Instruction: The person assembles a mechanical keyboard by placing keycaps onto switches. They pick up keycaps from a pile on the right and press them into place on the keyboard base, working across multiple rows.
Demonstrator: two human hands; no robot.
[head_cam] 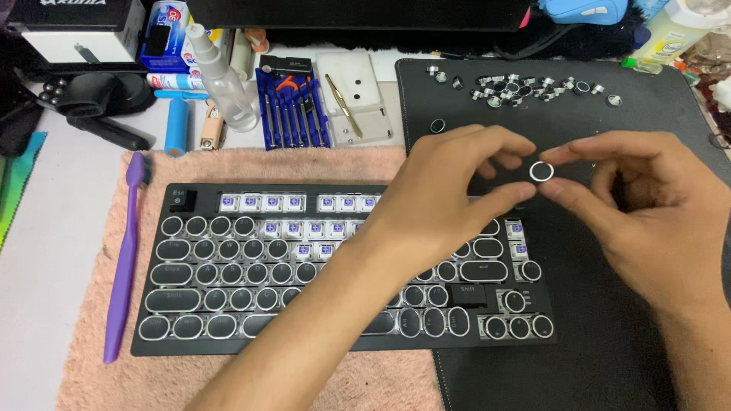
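While both hands pinch round keycap point(541, 171), kbd point(228, 274) below

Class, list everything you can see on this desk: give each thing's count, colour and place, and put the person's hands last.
keyboard: one, black, round keys, some missing, on the towel
towel: one, pink, under the keyboard
brush: one, purple, left of the keyboard
mat: one, black, right side
loose keycaps: many, black with silver rims, top of the mat
screwdriver set: one, blue, behind the keyboard
spray bottle: one, clear, left of the set
tweezers: one, gold, on a white tray
keycap: one, silver-rimmed, between both hands
left hand: touching it
right hand: pinching it
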